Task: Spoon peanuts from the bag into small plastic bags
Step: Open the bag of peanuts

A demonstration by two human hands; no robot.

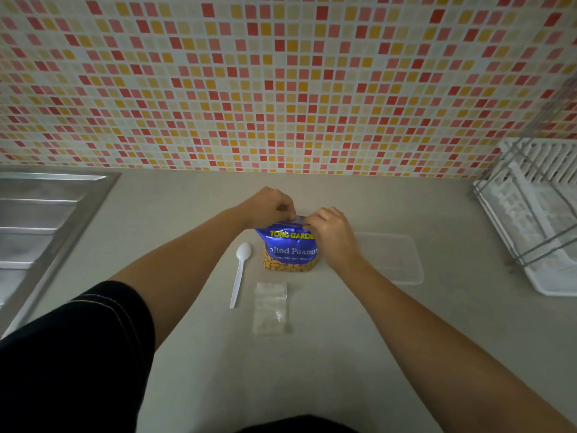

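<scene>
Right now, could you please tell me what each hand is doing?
Left hand: closed, pinching the top edge of the peanut bag.
Right hand: closed, pinching the same top edge.

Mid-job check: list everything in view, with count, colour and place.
peanut bag: one, blue with a clear window, upright at counter centre
spoon: one, white plastic, left of the peanut bag
small plastic bags: flat pile, count unclear, clear, nearer than the peanut bag
plastic container: one, clear, right of the peanut bag
dish rack: one, white and wire, far right
sink drainboard: one, steel, far left
counter: grey
tiled wall: red, yellow, cream
left hand: pinches the bag's top
right hand: pinches the bag's top
</scene>
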